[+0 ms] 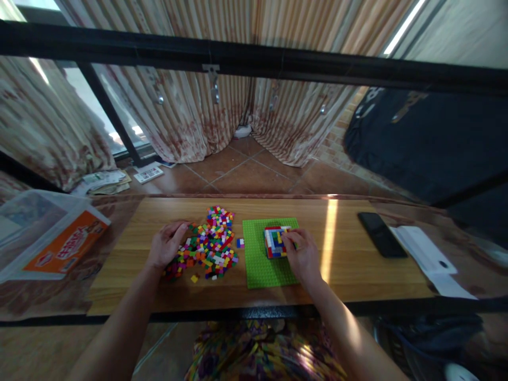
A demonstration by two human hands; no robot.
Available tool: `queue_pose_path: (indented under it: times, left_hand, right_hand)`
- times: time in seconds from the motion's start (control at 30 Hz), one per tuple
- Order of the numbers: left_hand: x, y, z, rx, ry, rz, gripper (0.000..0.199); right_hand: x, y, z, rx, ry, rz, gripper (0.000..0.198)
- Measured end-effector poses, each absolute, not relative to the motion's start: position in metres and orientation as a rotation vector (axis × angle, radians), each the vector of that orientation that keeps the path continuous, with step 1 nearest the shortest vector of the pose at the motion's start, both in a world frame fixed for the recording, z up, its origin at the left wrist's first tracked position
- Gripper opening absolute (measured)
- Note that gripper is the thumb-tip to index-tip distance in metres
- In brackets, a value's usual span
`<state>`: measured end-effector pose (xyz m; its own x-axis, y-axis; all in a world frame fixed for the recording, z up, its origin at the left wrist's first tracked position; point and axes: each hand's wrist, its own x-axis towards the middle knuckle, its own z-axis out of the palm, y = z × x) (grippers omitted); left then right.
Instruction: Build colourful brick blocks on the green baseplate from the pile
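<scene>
At the left edge of a loose pile of small multicoloured toy bricks (216, 238) rests my left hand (169, 244). Its fingers are curled with thumb and forefinger close together, and whatever may be between them is too small to make out. My right hand (304, 254) reaches over a small walled block build (273, 244) with red, white, blue and yellow bricks. The fingertips pinch at its right side, hiding part of it. Under the build lies a green studded baseplate (260, 272). A small white and blue brick piece (240, 243) sits just left of the baseplate.
A clear plastic tub (59, 203) with an orange label stands left of the wooden board (130, 248). To the right lie a black phone (381, 234) and a white paper box (426, 248). A dark metal bar (246, 53) crosses in front of striped curtains (190, 116).
</scene>
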<state>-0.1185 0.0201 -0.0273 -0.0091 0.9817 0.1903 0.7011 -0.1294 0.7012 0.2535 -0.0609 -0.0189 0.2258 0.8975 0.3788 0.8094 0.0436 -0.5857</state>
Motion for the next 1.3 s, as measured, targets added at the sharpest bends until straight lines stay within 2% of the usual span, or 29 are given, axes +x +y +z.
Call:
queue_pose_path:
  times: [0.23, 0.4, 0.53, 0.8, 1.0, 1.3]
  left_hand:
    - [-0.115, 0.018, -0.026, 1.848, 1.748, 0.947, 0.052]
    - [-0.114, 0.018, -0.027, 1.838, 1.737, 0.973, 0.051]
    - [-0.115, 0.018, -0.029, 1.843, 1.725, 0.993, 0.049]
    - [-0.115, 0.017, -0.029, 1.858, 1.727, 0.994, 0.048]
    - [-0.115, 0.017, -0.027, 1.875, 1.741, 0.963, 0.048]
    - [-0.114, 0.015, -0.027, 1.892, 1.722, 0.985, 0.045]
  right_hand:
    - [0.256, -0.071, -0.021, -1.709, -1.623, 0.053, 0.029]
    - [0.231, -0.078, -0.006, -1.513, -1.706, -0.008, 0.022]
    - [0.196, -0.074, 0.004, -1.423, -1.949, 0.096, 0.023]
    - [0.149, -0.045, -0.002, -1.727, -2.217, 0.258, 0.020]
    - [0.151, -0.041, -0.015, -1.696, -2.081, 0.351, 0.007]
    - [0.154, -0.043, -0.017, -1.550, -2.013, 0.556, 0.012]
